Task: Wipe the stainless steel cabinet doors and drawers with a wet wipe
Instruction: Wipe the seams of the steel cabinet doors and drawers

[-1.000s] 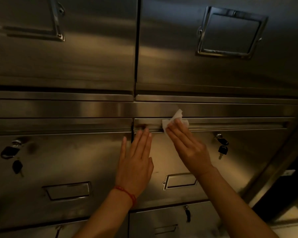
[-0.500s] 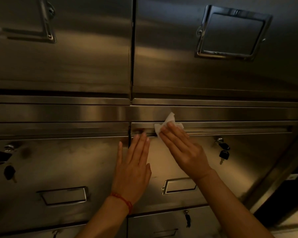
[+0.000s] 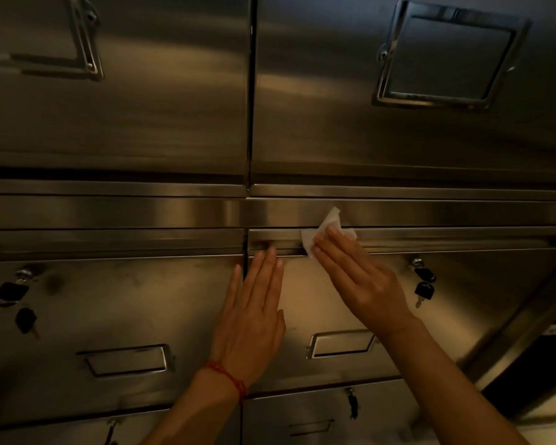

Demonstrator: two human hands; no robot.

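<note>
Two hands [image 3: 251, 319] [image 3: 363, 281], one wet wipe [image 3: 318, 234] at twelve o'clock, two cabinet doors [image 3: 142, 91] [image 3: 334, 123], four drawers [image 3: 109, 300] [image 3: 482, 284] [image 3: 61, 428] [image 3: 302, 419], one red wrist string [image 3: 230, 377].

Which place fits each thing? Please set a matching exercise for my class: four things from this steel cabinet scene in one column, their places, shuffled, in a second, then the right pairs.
Things
1. white crumpled wet wipe
2. red string bracelet
3. black-headed keys
4. square steel frame handle

Places
A. on the upper right steel door
B. under the right hand's fingertips, on the drawer's top recess
C. hanging from the right drawer's lock
D. round the left wrist

Pairs: 1-B, 2-D, 3-C, 4-A
</note>
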